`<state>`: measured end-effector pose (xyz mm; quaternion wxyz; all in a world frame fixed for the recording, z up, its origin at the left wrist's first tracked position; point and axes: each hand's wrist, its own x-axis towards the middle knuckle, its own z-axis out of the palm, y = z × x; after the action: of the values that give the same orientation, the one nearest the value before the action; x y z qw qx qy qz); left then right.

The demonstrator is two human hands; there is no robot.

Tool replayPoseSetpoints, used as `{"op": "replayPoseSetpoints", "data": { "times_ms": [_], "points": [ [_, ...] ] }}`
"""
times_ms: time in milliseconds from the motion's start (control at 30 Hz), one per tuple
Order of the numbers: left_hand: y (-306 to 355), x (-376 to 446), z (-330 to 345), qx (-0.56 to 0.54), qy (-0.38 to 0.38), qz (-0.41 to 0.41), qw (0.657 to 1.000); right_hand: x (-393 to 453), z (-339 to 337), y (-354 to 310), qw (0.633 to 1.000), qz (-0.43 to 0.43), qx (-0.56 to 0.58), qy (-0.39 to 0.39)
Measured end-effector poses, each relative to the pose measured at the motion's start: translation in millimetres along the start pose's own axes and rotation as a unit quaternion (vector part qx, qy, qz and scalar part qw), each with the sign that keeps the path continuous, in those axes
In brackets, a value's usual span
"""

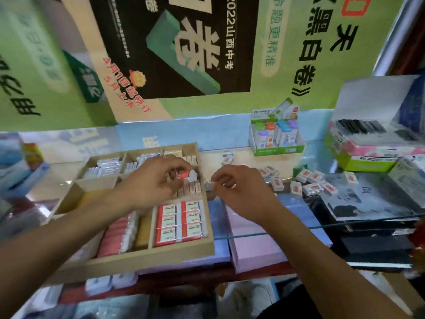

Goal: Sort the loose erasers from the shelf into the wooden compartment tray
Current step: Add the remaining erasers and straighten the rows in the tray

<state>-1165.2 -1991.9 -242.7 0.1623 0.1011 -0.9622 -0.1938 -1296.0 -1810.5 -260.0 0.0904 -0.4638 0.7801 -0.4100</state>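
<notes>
White red-labelled eraser (186,175) pinched loosely in left hand (151,180) over wooden compartment tray (147,255); may drop into wrong slot. Right hand (236,189) curled, apparently empty, beside tray.

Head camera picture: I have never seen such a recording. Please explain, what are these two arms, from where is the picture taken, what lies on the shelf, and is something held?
There is no machine here. A person wears the camera on the head, so it looks forward and down at their own arms. The left hand pinches a small red and white eraser over the wooden compartment tray, which already holds rows of erasers. The right hand is curled beside the tray; whether it holds anything is unclear. Loose erasers lie scattered on the shelf to the right. Behind stands a green display box.
</notes>
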Motion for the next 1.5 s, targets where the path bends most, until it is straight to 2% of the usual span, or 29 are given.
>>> {"op": "replayPoseSetpoints", "data": {
  "times_ms": [267,400,467,700,967,1133,1333,1500],
  "points": [
    [-50.3,-26.1,-31.1,0.125,0.027,-0.059,0.99,6.9,47.4,-38.4,0.993,-0.065,-0.081,-0.05],
    [-66.7,-36.4,-41.0,0.244,0.001,-0.109,0.964,6.9,64.6,-51.6,0.988,-0.086,-0.107,-0.068],
    [-71.5,-39.3,-42.8,0.269,-0.02,-0.128,0.954,6.1,69.0,-56.0,0.987,-0.09,-0.108,-0.077],
    [-66.0,-31.7,-44.2,0.268,-0.083,-0.158,0.947,3.7,68.9,-52.5,0.988,-0.074,-0.106,-0.081],
    [-51.1,-25.7,-38.8,0.362,-0.122,-0.143,0.913,3.2,61.9,-47.1,0.989,-0.065,-0.103,-0.088],
    [-46.3,-34.5,-34.4,0.365,-0.075,-0.143,0.917,3.2,62.3,-48.7,0.987,-0.063,-0.114,-0.091],
    [-41.3,-38.8,-35.3,0.352,-0.114,-0.138,0.919,3.3,62.4,-47.8,0.987,-0.064,-0.117,-0.095],
    [-51.1,-51.3,-39.1,0.283,-0.132,-0.12,0.942,-0.5,61.7,-46.0,0.986,-0.075,-0.113,-0.098]
  ]
}}
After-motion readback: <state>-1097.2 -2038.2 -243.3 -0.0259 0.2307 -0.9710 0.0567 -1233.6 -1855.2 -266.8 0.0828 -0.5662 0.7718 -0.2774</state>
